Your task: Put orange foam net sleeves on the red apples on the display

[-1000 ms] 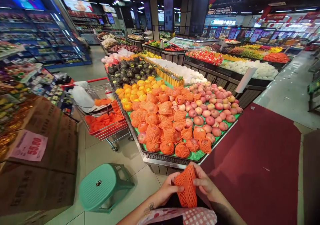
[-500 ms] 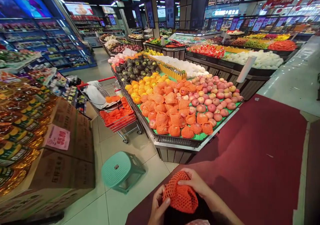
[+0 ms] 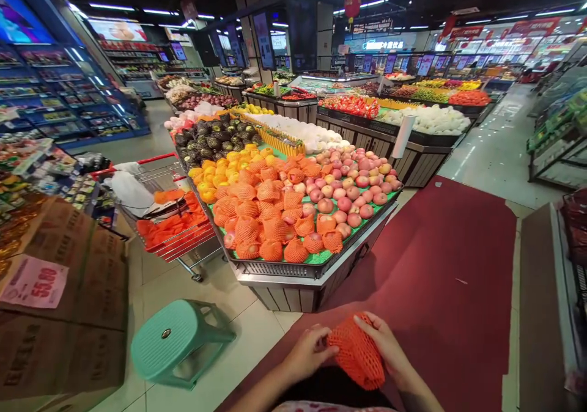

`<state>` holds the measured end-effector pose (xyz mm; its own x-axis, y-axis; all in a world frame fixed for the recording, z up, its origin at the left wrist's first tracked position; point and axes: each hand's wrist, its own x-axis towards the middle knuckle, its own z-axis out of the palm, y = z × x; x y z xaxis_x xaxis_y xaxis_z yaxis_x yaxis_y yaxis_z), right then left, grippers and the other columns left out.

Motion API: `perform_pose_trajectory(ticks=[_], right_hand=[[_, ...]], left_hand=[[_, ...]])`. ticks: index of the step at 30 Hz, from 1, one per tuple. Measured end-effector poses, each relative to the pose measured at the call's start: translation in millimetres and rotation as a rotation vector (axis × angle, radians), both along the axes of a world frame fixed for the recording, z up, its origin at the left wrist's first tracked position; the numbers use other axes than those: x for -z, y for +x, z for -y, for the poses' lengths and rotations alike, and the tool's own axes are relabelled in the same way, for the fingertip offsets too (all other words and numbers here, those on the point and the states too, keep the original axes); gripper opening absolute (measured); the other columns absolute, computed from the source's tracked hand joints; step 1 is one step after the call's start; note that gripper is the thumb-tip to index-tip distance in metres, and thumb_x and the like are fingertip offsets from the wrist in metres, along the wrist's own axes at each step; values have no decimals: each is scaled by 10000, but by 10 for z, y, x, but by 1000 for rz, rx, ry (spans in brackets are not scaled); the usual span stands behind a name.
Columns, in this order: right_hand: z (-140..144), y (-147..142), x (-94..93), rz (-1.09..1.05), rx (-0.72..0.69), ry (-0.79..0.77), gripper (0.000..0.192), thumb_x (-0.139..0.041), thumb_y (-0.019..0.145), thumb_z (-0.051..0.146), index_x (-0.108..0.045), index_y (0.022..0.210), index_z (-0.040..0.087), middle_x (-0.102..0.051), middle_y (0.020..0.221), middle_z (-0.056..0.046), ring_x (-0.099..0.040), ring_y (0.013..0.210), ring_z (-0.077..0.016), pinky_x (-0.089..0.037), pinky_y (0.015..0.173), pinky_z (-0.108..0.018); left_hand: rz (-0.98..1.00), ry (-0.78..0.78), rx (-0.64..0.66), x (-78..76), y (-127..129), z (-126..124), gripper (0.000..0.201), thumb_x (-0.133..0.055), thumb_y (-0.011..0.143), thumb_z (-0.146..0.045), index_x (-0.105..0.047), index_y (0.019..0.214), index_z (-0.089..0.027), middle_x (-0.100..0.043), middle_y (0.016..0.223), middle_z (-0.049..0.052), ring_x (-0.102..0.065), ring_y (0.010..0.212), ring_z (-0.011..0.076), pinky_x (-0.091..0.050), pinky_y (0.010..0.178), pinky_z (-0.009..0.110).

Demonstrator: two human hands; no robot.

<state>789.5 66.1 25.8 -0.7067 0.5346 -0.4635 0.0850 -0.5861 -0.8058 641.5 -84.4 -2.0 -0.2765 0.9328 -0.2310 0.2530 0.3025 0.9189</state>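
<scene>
Close in front of me, both hands hold an orange foam fruit net (image 3: 356,352). My left hand (image 3: 308,352) pinches its left edge between thumb and fingers. On the other side, my right hand (image 3: 383,340) grips the net near its top and right edge. Whether a fruit sits inside the net cannot be made out. Ahead stands a fruit display (image 3: 279,271), where apples in the same orange nets (image 3: 268,228) lie in front and bare apples (image 3: 343,203) lie to the right.
A green plastic stool (image 3: 172,342) stands at the lower left. Behind it is a shopping cart (image 3: 177,241) with orange nets and a white bag. Stacked cardboard boxes (image 3: 87,314) with a price sign fill the left. Red matting (image 3: 440,290) covers the floor at right.
My view has turned right, so the display and stool appear farther left. The net has been turned in my hands and now hangs longer, slanting down to the right.
</scene>
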Motion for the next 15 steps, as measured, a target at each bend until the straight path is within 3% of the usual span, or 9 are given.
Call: perform_pose_trajectory(ticks=[3,5,9,12,15], right_hand=[[-521,372,86,41,26,30,391,-903,639,509,-736,744,170,-721,705,-2,-620,627,-148,-475,628,-255],[-815,576,105,83,93,57,400,-908,617,514,-754,760,173,-732,720,-4,-629,644,-155,-487,627,-254],[-1237,861,37,196,301,78,456,-926,532,538,-791,800,195,-768,791,-9,-676,725,-187,-541,677,-263],[-1474,970,38,258,295,80,471,-924,491,550,-799,779,198,-789,820,-29,-713,782,-234,-580,719,-294],[-1715,968,158,319,298,92,469,-923,452,533,-801,756,197,-804,838,-48,-742,831,-282,-609,738,-322]], left_hand=[[-182,9,248,-107,155,-607,141,-704,876,-326,-701,907,-189,-697,927,31,-602,956,217,-438,907,316],[-239,46,300,-146,235,-981,163,-704,881,-293,-703,1015,-201,-714,1060,53,-618,1058,231,-451,959,328],[-310,118,210,-167,208,-1563,287,-670,908,-279,-683,1192,-242,-663,1275,70,-610,1178,233,-457,1041,361],[-395,121,102,-143,-5,-1876,272,-648,922,-270,-680,1190,-237,-664,1254,69,-612,1164,228,-468,1040,376],[-611,47,9,-85,-329,-2161,320,-631,920,-258,-645,1238,-219,-634,1312,90,-576,1203,268,-460,1045,437]])
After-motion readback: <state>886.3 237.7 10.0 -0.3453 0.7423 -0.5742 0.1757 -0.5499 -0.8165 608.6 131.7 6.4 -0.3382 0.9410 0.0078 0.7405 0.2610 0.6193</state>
